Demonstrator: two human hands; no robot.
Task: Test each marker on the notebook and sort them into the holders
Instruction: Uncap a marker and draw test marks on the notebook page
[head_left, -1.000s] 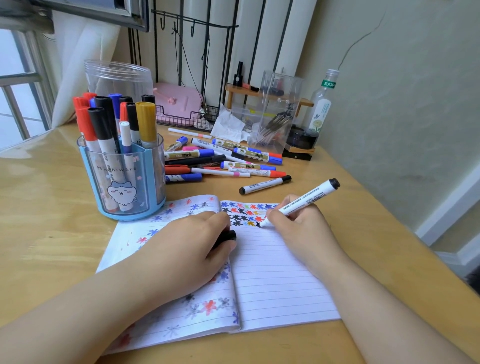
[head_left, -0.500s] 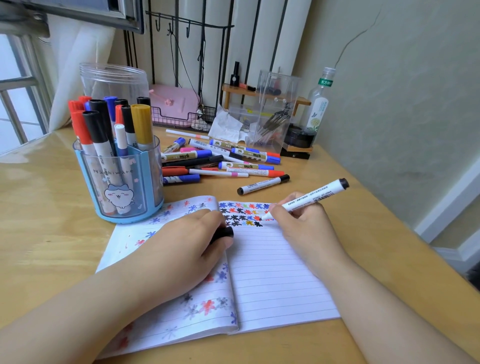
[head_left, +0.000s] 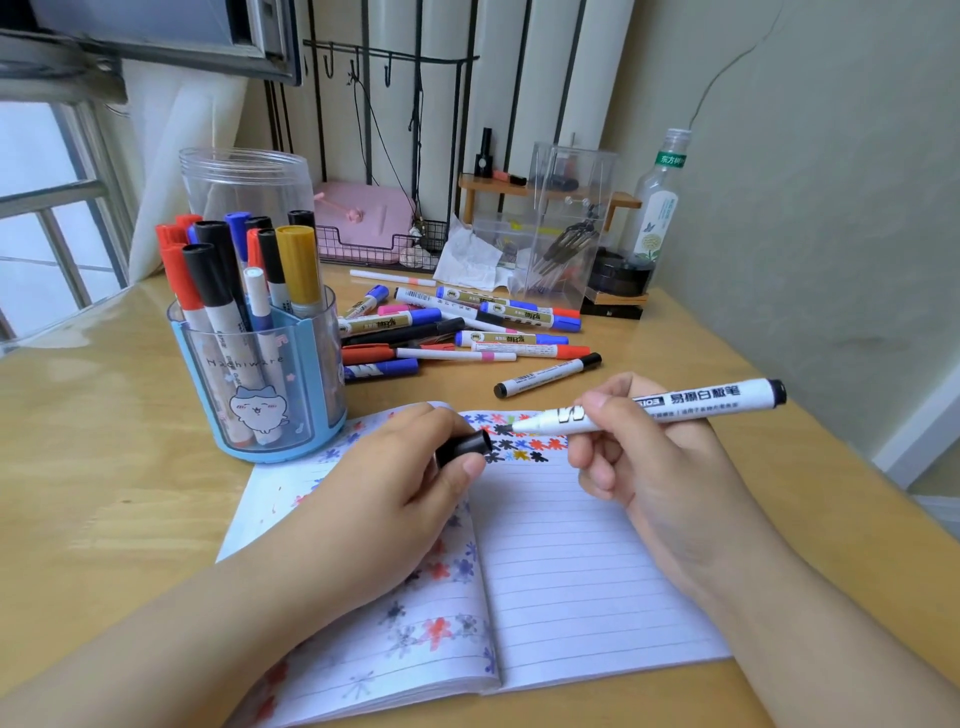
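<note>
One desk (head_left: 104, 499) carries one open notebook (head_left: 571, 561) at its near edge, one blue holder (head_left: 260, 379) with about ten markers, and some fifteen loose ones behind. Right hand (head_left: 670, 467) pinches one marker (head_left: 696, 402); left hand (head_left: 384, 478) grips one cap (head_left: 464, 447).

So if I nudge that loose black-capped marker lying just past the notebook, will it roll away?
Probably, a little. The black-capped marker has a round, smooth barrel and lies flat on the glossy wooden desk, so a sideways push would likely roll it. It looks light and stiff, so it should slide easily too. The marker pile behind might stop it.
</note>
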